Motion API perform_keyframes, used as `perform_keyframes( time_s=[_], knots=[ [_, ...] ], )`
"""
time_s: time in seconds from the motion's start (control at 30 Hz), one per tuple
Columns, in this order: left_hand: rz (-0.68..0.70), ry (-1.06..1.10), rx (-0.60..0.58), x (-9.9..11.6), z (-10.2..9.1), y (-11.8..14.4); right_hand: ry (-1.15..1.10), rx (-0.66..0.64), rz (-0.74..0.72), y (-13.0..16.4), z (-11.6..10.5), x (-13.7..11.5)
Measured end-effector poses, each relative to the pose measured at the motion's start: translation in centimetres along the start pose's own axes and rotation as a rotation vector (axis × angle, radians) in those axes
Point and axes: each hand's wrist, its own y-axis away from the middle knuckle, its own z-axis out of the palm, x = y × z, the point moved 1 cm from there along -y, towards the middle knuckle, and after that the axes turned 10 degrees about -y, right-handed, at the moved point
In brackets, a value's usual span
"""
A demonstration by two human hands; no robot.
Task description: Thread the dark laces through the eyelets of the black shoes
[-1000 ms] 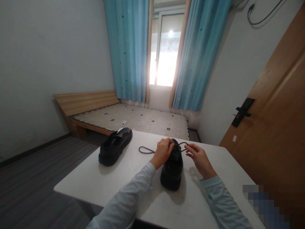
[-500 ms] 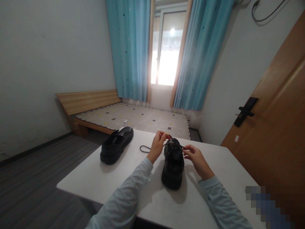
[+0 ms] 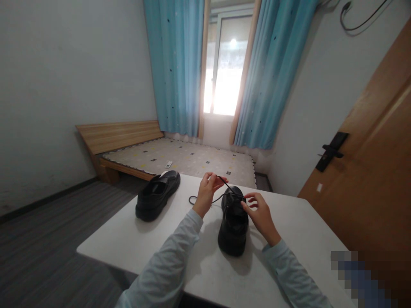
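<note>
A black lace-up shoe [image 3: 233,233] stands on the white table with its toe pointing away from me and its heel toward me. My left hand [image 3: 207,192], to the left of its toe, pinches a black shoelace [image 3: 222,179] that runs taut down to the front of the shoe. Another stretch of lace loops on the table beneath that hand. My right hand [image 3: 259,214] has its thumb and fingers curled against the right side of the lacing area. Whether those fingertips grip lace or the shoe's edge is hard to make out. The matching black shoe [image 3: 157,196] rests farther left.
The white table [image 3: 118,239] has its far edge close to a bed [image 3: 189,158], on which a small white remote [image 3: 168,164] lies. Blue curtains [image 3: 175,68] flank a bright window. At the right is a wooden door [image 3: 362,171] with a black handle.
My left hand has moved a little left and up, drawing the lace out longer from the shoe. My right hand has shifted slightly left, closer against the shoe.
</note>
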Motion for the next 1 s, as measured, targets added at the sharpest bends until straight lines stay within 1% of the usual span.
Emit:
perform_keyframes(
  time_s=[0.1,0.2,0.5,0.73,0.8,0.87,0.93,1.0],
  knots=[
    [-0.001,0.004,-0.017,0.2,0.1,0.2,0.135,-0.056,-0.185,0.3,0.6,-0.8],
    [0.001,0.002,-0.021,0.4,0.1,0.2,0.229,-0.072,-0.26,0.4,1.0,-1.2],
    [0.028,-0.03,0.011,0.8,-0.4,0.0,0.25,-0.094,-0.269,0.4,0.8,-0.3],
    [0.07,-0.076,0.047,0.8,-1.3,-0.3,0.275,-0.097,-0.275,0.7,1.0,-0.1],
    [0.089,-0.142,0.043,0.7,-1.5,-0.5,0.281,-0.109,-0.275,0.7,1.0,-0.1],
    [0.131,-0.272,0.013,0.7,-1.7,-0.7,0.285,-0.122,-0.272,0.8,1.0,-0.1],
    [0.182,-0.444,-0.048,0.8,-1.8,-0.7,0.283,-0.13,-0.267,0.8,0.9,-0.1],
    [0.207,-0.618,-0.142,0.9,-1.8,-0.7,0.279,-0.138,-0.266,0.7,0.9,-0.1]
  ],
)
